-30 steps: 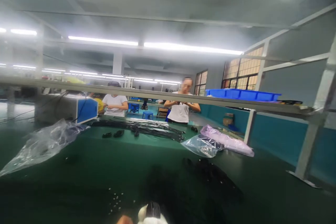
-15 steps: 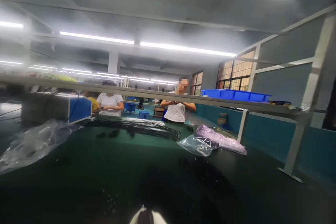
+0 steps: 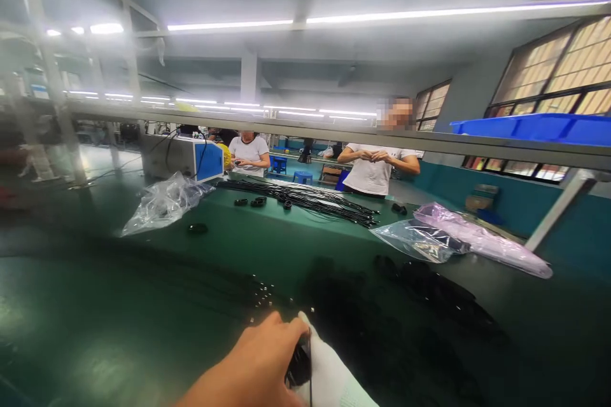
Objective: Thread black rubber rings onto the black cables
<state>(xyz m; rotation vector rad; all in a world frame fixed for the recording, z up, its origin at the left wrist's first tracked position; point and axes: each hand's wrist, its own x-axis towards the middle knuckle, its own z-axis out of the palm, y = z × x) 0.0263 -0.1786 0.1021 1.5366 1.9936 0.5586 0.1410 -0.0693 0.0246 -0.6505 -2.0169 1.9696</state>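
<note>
My left hand point(image 3: 267, 356) reaches in from the bottom edge, fingers closed on the edge of a white bag-like thing point(image 3: 334, 372). Faint greenish marks show low on this white surface, and its upper end narrows to a tip by my fingertips. Between my hand and the white side is something black and shiny point(image 3: 298, 365), mostly covered, its kind unclear. Small pale bits point(image 3: 263, 291) lie scattered on the dark green tabletop point(image 3: 157, 305) just beyond. My right hand does not show.
Black cables point(image 3: 305, 197) lie across the table's far side, near small black coils point(image 3: 258, 201). Clear plastic bags point(image 3: 165, 200) and a pink bag point(image 3: 482, 238) rest there. A shelf bar point(image 3: 296, 130) crosses ahead, bearing a blue tray point(image 3: 534, 127). Two people point(image 3: 370, 168) work opposite.
The view has swung left and down, so the bench things sit further right. My left hand has come into view at the white thing, which shows more now.
</note>
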